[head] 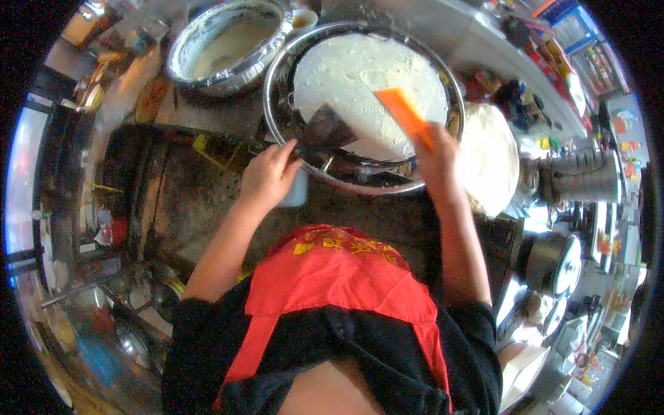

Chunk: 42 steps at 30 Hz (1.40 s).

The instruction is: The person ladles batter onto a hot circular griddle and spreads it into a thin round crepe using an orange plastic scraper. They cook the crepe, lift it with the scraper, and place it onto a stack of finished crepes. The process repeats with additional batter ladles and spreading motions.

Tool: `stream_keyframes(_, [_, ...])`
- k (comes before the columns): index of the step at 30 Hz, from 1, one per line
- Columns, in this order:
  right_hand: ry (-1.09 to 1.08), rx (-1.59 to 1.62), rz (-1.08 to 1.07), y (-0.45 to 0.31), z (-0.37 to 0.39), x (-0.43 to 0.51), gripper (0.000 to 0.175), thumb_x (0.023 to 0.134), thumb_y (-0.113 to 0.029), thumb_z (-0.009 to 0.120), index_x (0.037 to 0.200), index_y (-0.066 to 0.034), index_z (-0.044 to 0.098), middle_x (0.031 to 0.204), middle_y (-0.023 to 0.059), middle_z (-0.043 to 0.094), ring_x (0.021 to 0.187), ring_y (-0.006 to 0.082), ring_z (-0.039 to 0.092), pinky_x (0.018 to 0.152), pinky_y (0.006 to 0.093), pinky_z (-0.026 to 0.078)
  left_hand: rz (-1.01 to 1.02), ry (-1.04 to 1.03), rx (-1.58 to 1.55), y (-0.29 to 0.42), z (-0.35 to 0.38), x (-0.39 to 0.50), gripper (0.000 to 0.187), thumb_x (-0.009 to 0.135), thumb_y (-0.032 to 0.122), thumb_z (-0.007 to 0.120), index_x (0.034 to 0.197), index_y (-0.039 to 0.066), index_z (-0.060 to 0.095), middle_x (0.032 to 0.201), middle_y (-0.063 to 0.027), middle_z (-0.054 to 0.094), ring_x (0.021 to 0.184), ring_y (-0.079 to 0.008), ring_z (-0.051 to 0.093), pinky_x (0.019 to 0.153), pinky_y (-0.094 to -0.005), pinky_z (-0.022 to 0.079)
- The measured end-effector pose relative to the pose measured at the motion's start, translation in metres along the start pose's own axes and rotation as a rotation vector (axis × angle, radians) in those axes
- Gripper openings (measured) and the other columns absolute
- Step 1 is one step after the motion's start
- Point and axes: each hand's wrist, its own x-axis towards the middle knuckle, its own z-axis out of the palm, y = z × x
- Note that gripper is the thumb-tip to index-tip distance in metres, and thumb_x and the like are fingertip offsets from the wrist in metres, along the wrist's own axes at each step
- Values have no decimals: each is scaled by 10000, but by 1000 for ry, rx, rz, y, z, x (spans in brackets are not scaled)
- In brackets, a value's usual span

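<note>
A pale sheet of batter covers most of a round griddle, which has a shiny metal rim around it. My right hand grips an orange flat scraper, its blade over the right part of the sheet. At the griddle's near left edge, my left hand is closed around the handle end of a dark, wide-bladed spatula. Motion blurs that spatula, whose blade lies over the sheet's lower left edge; whether it touches the sheet I cannot tell.
A large basin of batter, smeared along its rim, stands left of the griddle beside a small bowl. To the right lies a round stack of pale flatbreads. Farther right are metal containers and a lidded pot.
</note>
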Motion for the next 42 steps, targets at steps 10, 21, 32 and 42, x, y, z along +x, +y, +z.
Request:
stream_keyframes(10, [138,-48,-532,-8,28,-101,449,803,-93,537,1246,-156,572,1260,95,588,1185,275,534,953,436,424,45,48,37,-15,13,-34,427,868,256,637,1234,60,537,929,-157,599,794,-354,607,651,-429,504])
stream_keyframes(21, [172,333,-298,-69,10,-80,334,826,-1,585,1158,-19,551,993,141,660,868,297,658,742,334,531,213,258,124,29,28,8,444,840,196,648,1245,53,536,917,-127,594,799,-328,597,694,-421,503])
stream_keyframes(32, [-215,1665,1146,-25,12,-70,202,943,-281,533,956,-83,563,695,38,562,419,119,414,345,228,319,265,304,60,49,23,6,462,826,183,688,1248,69,540,897,-134,584,779,-326,591,665,-396,499])
stream_keyframes(42, [-266,1495,900,-32,-17,-95,266,936,-262,532,1096,-50,556,767,5,561,542,87,494,414,213,344,97,12,128,35,40,16,421,852,225,650,1233,73,552,879,-120,576,774,-321,597,632,-416,498])
